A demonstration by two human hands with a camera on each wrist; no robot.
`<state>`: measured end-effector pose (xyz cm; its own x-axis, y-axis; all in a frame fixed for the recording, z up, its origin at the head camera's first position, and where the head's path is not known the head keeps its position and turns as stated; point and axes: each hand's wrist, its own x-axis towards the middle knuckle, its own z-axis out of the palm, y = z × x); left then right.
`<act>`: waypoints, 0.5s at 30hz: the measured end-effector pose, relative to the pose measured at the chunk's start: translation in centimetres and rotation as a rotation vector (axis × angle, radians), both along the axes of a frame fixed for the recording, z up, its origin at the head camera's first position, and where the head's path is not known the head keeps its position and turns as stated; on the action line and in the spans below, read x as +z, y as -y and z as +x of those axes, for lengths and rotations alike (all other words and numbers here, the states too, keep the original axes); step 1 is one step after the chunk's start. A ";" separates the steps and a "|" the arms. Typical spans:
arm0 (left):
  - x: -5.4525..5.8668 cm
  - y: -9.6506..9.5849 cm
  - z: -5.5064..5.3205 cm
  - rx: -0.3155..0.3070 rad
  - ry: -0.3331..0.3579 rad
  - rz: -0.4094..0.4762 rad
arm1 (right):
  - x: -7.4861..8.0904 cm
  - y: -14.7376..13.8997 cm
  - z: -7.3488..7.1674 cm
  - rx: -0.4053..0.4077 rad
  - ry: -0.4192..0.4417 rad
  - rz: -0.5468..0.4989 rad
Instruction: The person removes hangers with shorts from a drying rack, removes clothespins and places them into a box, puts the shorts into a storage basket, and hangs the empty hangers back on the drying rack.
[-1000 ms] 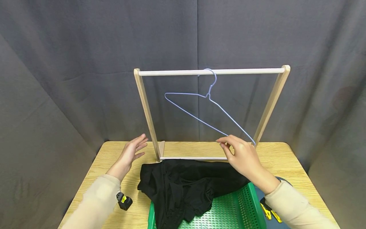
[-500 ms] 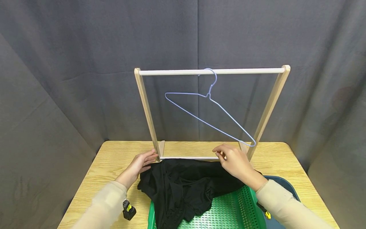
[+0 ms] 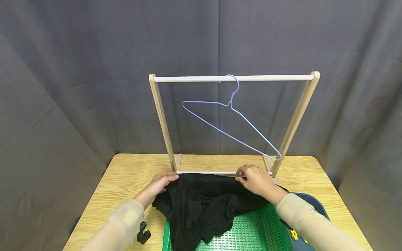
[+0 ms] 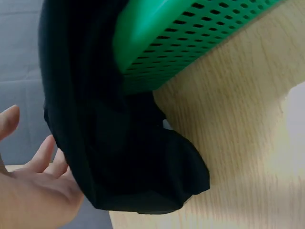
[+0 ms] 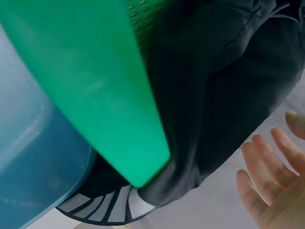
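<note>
A black garment (image 3: pixel 204 205) lies crumpled over the far and left parts of a green basket (image 3: pixel 284 230). My left hand (image 3: pixel 158 184) is at the garment's far left edge; in the left wrist view, its straight fingers touch the black cloth (image 4: pixel 109 152), with the thumb apart. At the far edge, farther right, is my right hand (image 3: pixel 257 181). The right wrist view shows that hand's loosely bent fingers (image 5: pixel 274 164) beside the cloth, with nothing between them. A grey-and-black striped part (image 5: pixel 112 207) pokes out beneath the basket's corner.
Behind the basket stands a wooden rack with a white top rod (image 3: pixel 194 79). A lilac wire hanger (image 3: pixel 231 103) hangs from it, slanting. A blue basin (image 3: pixel 311 200) with yellow clips (image 3: pixel 293 235) stands right of the basket. Grey curtains (image 3: pixel 94 87) surround the table (image 3: pixel 141 164).
Both hands have come down from above to the garment's far edge. The left moved right and downward, the right downward. Garment, hanger and rack stay put.
</note>
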<state>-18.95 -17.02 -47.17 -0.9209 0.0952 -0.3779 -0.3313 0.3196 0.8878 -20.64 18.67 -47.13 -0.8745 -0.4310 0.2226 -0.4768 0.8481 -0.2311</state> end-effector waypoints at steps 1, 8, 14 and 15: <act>-0.1 -0.1 0.0 0.000 0.002 -0.005 | -0.1 0.0 0.0 0.000 0.015 0.010; -0.8 -0.6 -0.2 0.016 -0.080 -0.141 | -0.5 -0.2 -0.3 0.034 0.012 0.025; -1.0 -0.6 -0.3 0.094 -0.254 -0.282 | -0.9 -0.5 -0.6 0.045 -0.060 -0.008; -1.0 -0.6 -0.2 0.101 -0.278 -0.297 | -1.0 -0.6 -0.7 0.046 -0.072 -0.016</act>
<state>-19.19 -16.44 -48.14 -0.9909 -0.0766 -0.1110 -0.1349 0.5533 0.8220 -21.30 19.26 -48.11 -0.8355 -0.4661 0.2910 -0.5308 0.8215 -0.2083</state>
